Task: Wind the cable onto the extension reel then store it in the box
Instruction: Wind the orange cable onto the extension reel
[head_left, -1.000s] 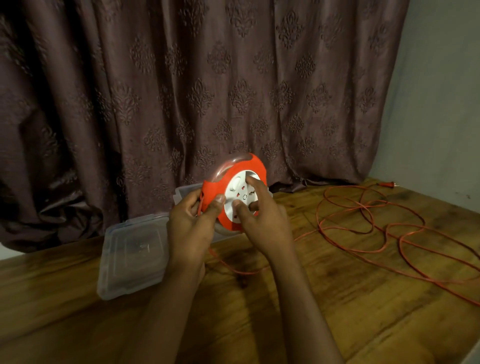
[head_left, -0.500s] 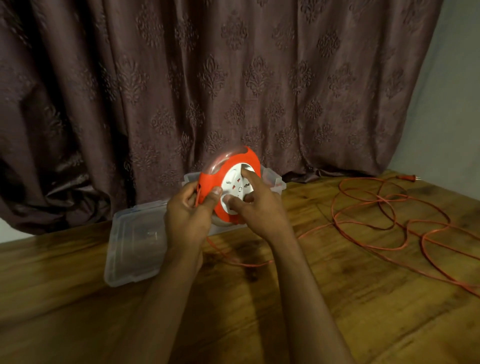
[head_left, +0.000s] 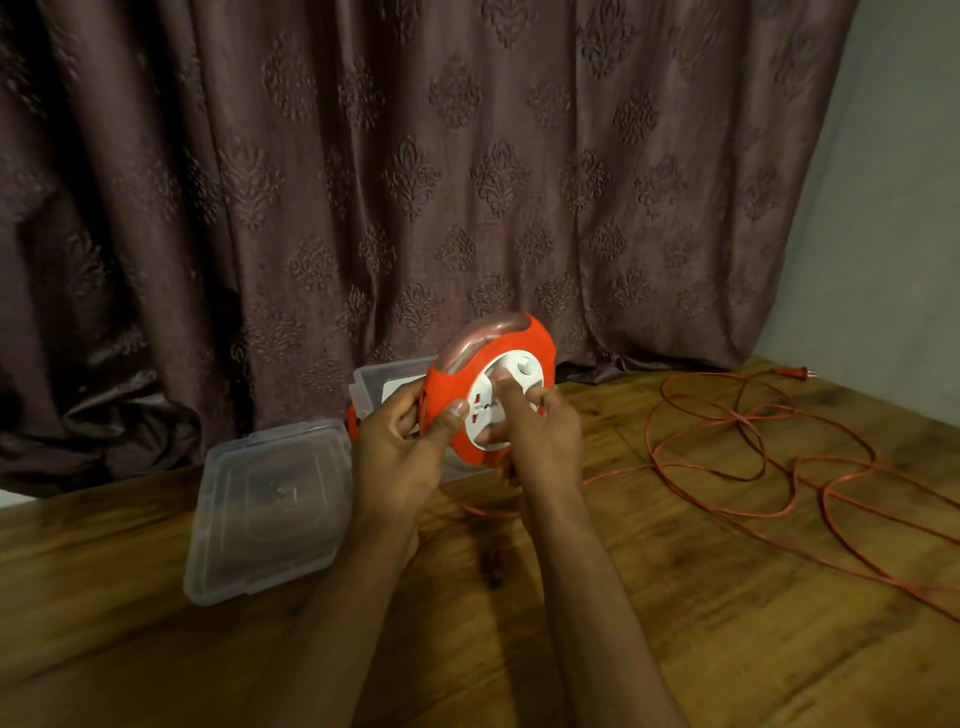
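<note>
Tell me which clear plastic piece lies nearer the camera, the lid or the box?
The lid, flat on the table left of the left hand; the box sits farther back, behind the reel.

The left hand (head_left: 402, 457) grips the orange extension reel (head_left: 488, 387) by its rim, thumb laid across the front, holding it on edge above the bench (head_left: 675, 623). The right hand (head_left: 540, 441) has a finger pressed on the white socket face (head_left: 506, 402), probably in a winding hole, though that is blurred. Orange cable (head_left: 753, 457) lies in loose loops to the right, its plug (head_left: 792, 372) near the wall. A clear box (head_left: 384, 389) sits behind the reel, its lid (head_left: 270, 506) flat beside it.
</note>
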